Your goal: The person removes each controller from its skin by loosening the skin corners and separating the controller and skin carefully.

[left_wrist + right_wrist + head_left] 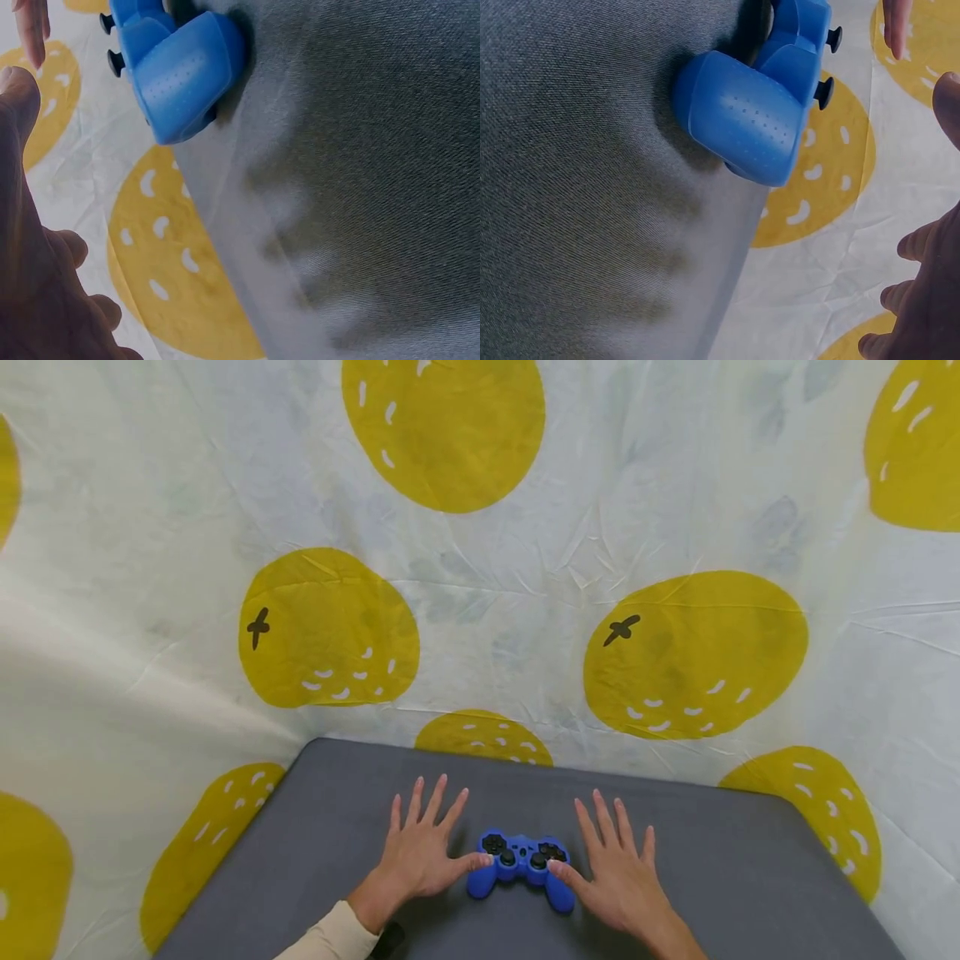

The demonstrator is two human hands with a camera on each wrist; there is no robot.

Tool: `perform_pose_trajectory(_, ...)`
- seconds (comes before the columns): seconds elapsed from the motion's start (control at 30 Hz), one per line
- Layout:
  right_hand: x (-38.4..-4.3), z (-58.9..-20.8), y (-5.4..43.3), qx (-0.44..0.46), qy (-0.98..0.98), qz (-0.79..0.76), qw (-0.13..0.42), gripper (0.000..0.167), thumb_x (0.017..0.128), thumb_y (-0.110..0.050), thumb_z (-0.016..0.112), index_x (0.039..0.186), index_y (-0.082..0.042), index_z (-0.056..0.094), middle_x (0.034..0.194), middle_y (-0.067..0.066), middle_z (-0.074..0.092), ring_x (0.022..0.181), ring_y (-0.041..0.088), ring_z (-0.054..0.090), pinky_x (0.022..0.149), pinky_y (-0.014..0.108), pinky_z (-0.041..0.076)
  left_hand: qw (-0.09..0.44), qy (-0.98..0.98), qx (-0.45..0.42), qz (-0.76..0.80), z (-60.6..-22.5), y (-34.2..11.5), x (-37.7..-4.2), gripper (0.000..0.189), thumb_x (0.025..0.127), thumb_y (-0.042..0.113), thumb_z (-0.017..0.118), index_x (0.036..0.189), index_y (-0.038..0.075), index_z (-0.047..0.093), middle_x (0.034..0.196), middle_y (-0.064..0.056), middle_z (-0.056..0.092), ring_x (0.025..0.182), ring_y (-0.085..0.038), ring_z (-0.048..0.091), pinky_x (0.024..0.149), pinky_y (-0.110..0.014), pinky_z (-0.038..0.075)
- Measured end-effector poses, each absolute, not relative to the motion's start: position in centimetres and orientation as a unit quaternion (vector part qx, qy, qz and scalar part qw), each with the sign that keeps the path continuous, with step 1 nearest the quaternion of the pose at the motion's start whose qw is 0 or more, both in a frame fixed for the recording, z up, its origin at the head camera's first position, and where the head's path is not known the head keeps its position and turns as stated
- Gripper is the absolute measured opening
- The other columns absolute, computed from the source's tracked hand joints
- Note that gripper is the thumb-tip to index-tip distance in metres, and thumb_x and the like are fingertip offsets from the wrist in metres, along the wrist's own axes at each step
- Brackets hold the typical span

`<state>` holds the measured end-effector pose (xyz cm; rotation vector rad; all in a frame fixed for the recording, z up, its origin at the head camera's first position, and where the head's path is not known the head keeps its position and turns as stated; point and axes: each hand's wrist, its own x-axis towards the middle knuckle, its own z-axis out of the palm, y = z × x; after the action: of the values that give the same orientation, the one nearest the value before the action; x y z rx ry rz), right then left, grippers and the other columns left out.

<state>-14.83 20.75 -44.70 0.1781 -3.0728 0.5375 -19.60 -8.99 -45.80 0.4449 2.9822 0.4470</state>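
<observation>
A blue game controller (522, 857) with black thumbsticks and buttons lies on the grey table. On its left my left hand (422, 858) hovers palm down, fingers spread and straight. My right hand (621, 881) mirrors it on the other side, its fingers also spread. In the head view both thumbs overlap the controller's edges, but the wrist views show a gap between each hand and it. The left wrist view shows one blue grip (187, 75) of the controller on the cloth; the right wrist view shows the other grip (739, 112). Neither hand holds anything.
The grey table (360, 785) has its far edge against a white cloth backdrop (495, 635) printed with yellow fruit. That cloth also hangs along the left and right sides. A small dark object (387, 939) sits by the left wrist, partly hidden.
</observation>
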Motion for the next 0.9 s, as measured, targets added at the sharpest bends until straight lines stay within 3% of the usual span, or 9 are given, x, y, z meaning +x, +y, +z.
perform_pose_trajectory(0.9, -14.7, -47.7, 20.7, 0.041, -0.985, 0.165, -0.039, 0.101, 0.093, -0.08, 0.05, 0.168, -0.017, 0.024, 0.177, 0.015, 0.007, 0.161, 0.05, 0.001, 0.113, 0.087, -0.003, 0.06, 0.973, 0.151, 0.162, -48.3, -9.0, -19.2, 0.103, 0.085, 0.093, 0.043, 0.167, 0.035, 0.023, 0.178, -0.005, 0.008, 0.164, -0.042, 0.001, 0.126, -0.072, 0.004)
